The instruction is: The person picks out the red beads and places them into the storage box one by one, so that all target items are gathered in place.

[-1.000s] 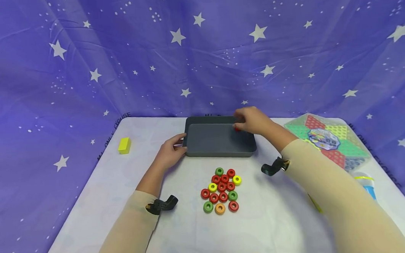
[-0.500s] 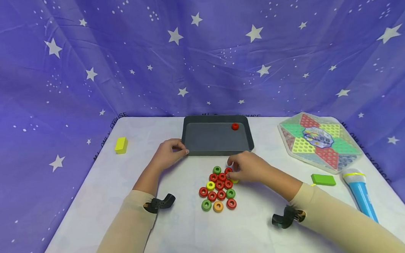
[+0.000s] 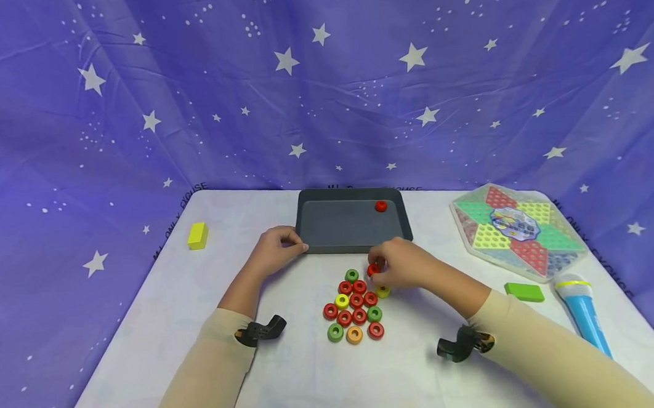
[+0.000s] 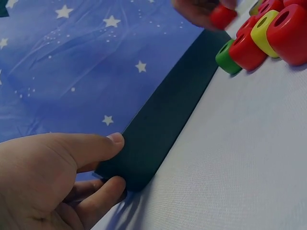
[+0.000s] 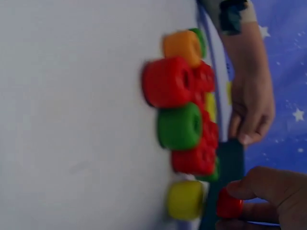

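My right hand (image 3: pixel 401 263) pinches a red ring-shaped bead (image 5: pixel 229 203) between thumb and fingers, at the far right of a cluster of beads. In the left wrist view this red bead (image 4: pixel 223 17) is raised beside the cluster. Red beads (image 3: pixel 357 300), yellow ones like this bead (image 3: pixel 383 291), green ones and an orange bead (image 3: pixel 354 334) lie on the table. My left hand (image 3: pixel 276 250) grips the near left corner of a dark grey tray (image 3: pixel 357 248), thumb (image 4: pixel 103 146) at its rim. One red bead (image 3: pixel 381 206) sits inside the tray, towards the back right.
A yellow block (image 3: pixel 198 236) lies at the left. On the right are a hexagonal game board (image 3: pixel 519 231), a green block (image 3: pixel 524 291) and a blue toy microphone (image 3: pixel 584 314). A purple star-patterned curtain (image 3: pixel 321 93) hangs behind the white table (image 3: pixel 424 371).
My right hand has left a red bead in the tray, come back to the cluster and taken hold of another red bead. My left hand stays at the tray's left side, slightly nearer its front corner.
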The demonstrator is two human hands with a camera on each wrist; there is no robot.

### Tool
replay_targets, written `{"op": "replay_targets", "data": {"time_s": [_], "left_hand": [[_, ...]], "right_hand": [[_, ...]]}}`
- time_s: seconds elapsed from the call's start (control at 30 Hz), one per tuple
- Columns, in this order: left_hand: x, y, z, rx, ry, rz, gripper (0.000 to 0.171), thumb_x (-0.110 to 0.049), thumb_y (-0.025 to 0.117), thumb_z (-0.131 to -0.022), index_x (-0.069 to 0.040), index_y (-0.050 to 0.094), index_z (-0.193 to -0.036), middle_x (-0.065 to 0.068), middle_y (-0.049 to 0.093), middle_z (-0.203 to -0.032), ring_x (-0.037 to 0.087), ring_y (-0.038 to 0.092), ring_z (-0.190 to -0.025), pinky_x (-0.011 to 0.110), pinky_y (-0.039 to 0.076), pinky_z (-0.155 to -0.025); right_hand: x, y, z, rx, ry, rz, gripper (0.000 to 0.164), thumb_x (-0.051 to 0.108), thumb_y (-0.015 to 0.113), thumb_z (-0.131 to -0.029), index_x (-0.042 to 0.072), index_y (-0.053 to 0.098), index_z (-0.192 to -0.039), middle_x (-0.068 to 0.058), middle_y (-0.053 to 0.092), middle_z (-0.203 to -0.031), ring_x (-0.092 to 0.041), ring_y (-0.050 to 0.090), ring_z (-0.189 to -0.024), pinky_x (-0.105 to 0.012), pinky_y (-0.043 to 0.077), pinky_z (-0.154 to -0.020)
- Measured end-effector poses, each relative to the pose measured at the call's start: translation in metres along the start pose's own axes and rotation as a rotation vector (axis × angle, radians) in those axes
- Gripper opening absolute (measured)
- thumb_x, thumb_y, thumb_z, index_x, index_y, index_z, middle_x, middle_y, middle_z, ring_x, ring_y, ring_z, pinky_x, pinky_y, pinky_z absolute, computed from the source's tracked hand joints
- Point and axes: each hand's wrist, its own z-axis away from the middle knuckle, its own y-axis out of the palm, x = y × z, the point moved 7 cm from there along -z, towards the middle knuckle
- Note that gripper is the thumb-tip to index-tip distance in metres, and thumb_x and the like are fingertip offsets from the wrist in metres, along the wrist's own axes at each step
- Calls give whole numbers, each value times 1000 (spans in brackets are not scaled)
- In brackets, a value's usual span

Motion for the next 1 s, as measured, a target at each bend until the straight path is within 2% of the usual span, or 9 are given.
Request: {"op": "replay_targets", "data": {"time_s": [0.13,0.3,0.43,0.57,0.8,1.0], "left_hand": [[1,0,0,1,-17,8,15,-26,80,-89,-19,73,-78,-3,68,-91,19,67,-98,43,53,-95],[1,-1,0,5,-30,17,14,-28,80,-88,-20,74,-78,-3,70,-95,21,68,-102,44,52,-98],[2,-3,-1,-5,-39,12,14,-28,80,-87,-19,74,-78,2,72,-116,27,64,-120,47,46,-108],[2,-4,-1,-10,-44,5,14,-27,80,-87,-18,75,-78,10,64,-138,33,55,-133,49,39,-115],[4,-2,-1,-6,-50,7,13,-27,80,-87,-18,75,-79,14,61,-141,35,55,-134,50,39,-115],[7,-2,-2,-12,-39,7,12,-29,81,-86,-20,75,-79,12,62,-140,34,56,-133,50,42,-113]], "right_hand": [[-6,-27,-1,-39,-46,-37,17,19,79,-79,15,75,-96,7,69,-83,-12,59,-72,-31,51,-66],[-19,-59,-8,-47,-45,-51,19,15,76,-82,15,76,-101,5,69,-85,-15,57,-68,-32,50,-62],[-27,-81,-23,-45,-38,-41,26,14,74,-84,11,75,-109,1,70,-90,-18,56,-69,-33,49,-61],[-35,-96,-43,-47,-59,-24,29,9,71,-84,8,74,-113,-4,73,-96,-20,56,-69,-33,49,-62],[-43,-97,-80,-46,-102,97,21,11,73,-86,9,75,-107,-4,73,-95,-20,62,-80,-38,54,-73],[-42,-85,-108,-12,-76,227,21,16,74,-88,9,75,-108,-5,72,-97,-22,63,-82,-42,55,-79]]}}
